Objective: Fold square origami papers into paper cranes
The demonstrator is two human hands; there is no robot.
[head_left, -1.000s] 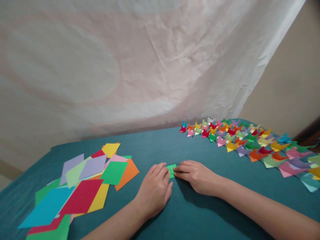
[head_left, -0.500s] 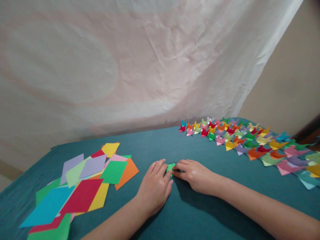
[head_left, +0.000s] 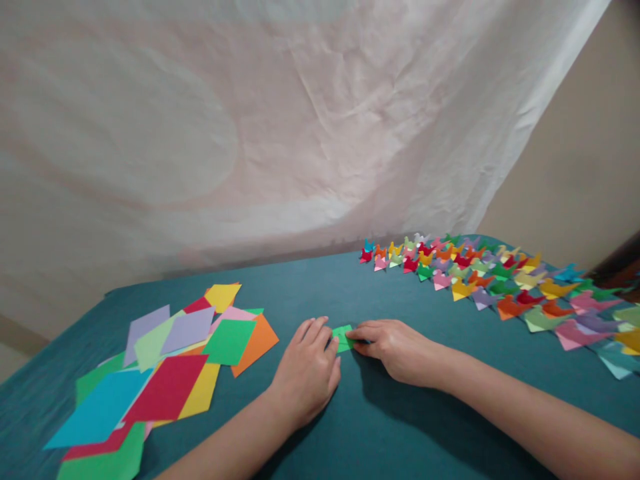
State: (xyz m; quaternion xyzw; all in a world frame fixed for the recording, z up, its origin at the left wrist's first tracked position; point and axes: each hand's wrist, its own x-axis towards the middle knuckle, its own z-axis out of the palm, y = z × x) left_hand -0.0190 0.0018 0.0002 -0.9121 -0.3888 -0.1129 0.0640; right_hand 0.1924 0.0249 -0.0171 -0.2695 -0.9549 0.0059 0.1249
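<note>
A small folded piece of green paper (head_left: 342, 339) lies flat on the table between my hands, with crease lines across it. My left hand (head_left: 311, 363) rests palm down at its left edge, fingers stretched forward and the fingertips beside or just touching the paper. From the other side my right hand (head_left: 387, 347) reaches in, its fingers bent and pressed together on the right edge of the paper. The right fingertips partly cover that edge.
Loose paper squares (head_left: 167, 387) in many colours lie in an overlapping pile to the left. Rows of small folded paper birds (head_left: 463, 290) stand at the back right. Behind the teal-covered table (head_left: 300, 287) hangs a pale cloth (head_left: 300, 133).
My left hand has shifted slightly left, uncovering more of the green paper. The right hand has barely moved and stays on its right edge.
</note>
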